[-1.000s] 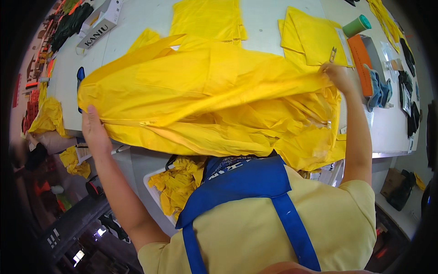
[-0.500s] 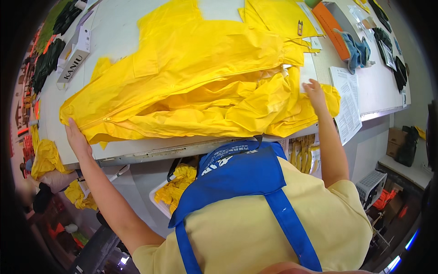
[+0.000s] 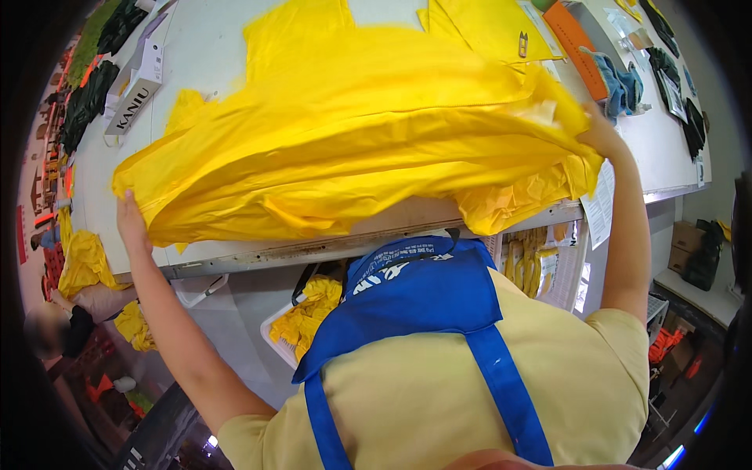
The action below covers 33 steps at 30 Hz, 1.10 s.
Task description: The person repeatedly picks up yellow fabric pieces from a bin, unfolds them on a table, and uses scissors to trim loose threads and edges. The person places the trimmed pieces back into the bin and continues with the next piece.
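While fingers (image 3: pixel 130 200) span yellow garment (image 3: pixel 337 149) | near table edge (image 3: pixel 305 251) exposed

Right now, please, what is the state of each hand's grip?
Left hand: holding the left end of the yellow garment; fingers mostly hidden.
Right hand: holding the right end of the same yellow garment.

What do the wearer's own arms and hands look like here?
The left hand and right hand are bare, without gloves; no watch or bracelet shows. The forearms are uncovered, below loose, short, pale-yellow fabric sleeves. No markings show on the sleeves.
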Available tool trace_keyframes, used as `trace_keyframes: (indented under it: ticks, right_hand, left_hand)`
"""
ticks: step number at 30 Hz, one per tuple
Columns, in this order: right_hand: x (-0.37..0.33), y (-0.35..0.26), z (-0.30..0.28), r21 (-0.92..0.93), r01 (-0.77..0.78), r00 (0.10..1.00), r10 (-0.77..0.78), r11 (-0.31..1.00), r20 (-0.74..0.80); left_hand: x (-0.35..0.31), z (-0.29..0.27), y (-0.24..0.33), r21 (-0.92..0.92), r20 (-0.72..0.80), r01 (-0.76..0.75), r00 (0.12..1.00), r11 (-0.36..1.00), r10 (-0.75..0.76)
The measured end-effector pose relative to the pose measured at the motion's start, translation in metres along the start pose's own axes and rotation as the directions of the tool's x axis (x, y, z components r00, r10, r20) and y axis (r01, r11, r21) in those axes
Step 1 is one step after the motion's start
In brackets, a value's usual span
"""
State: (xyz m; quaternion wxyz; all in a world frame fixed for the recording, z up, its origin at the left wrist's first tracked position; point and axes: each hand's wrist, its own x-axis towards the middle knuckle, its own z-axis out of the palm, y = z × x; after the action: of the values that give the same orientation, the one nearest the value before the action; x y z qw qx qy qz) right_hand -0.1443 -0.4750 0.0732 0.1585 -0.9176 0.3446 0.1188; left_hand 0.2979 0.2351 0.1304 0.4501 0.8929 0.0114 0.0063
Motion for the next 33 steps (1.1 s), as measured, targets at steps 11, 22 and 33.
trace_keyframes:
  ticks: [11, 22, 33]
  right_hand:
    - [-0.031, -0.154, 0.073, 0.297, 0.296, 0.946, -0.323, 0.908, 0.043]
    - [-0.132, -0.172, 0.105, -0.313, 0.849, 0.398, -0.905, 0.426, -0.154]
    - [-0.077, -0.441, 0.125, 0.626, 0.698, 0.517, -0.85, 0.348, -0.104]
  left_hand:
    - [-0.057, 0.018, 0.01, -0.249, 0.276, -0.006, 0.958, 0.969, 0.077]
    - [-0.067, 0.012, -0.013, -0.463, 0.338, 0.096, 0.938, 0.881, 0.075]
    - [-0.091, 0.005, 0.022, -0.32, 0.464, 0.033, 0.876, 0.947, 0.127]
